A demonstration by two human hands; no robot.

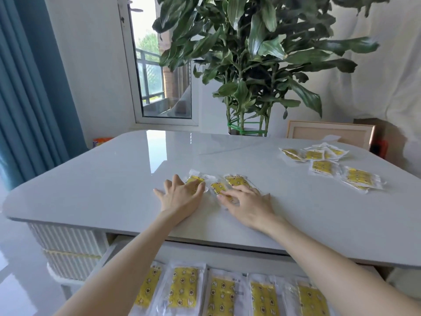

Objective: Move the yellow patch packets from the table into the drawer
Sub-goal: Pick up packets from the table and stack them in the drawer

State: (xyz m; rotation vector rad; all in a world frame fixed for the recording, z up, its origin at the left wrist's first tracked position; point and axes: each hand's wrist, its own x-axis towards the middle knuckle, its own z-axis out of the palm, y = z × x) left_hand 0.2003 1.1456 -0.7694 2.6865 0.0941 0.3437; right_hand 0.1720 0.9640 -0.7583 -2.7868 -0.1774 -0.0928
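Three yellow patch packets lie side by side in the middle of the grey table (114,179). My left hand (180,196) rests flat on the left packet (193,180), fingers spread. My right hand (246,205) presses its fingertips on the middle packet (216,187), with the third packet (235,180) just beyond it. Neither hand has lifted a packet. Several more packets (323,166) are scattered at the table's far right. Below the table's near edge the open drawer (102,258) holds a row of several yellow packets (182,288).
A large potted plant (250,65) stands behind the table. A framed panel (330,133) leans at the back right. A white ribbed cabinet (68,242) sits under the table's left side. A blue curtain (29,87) hangs at the left beside a window.
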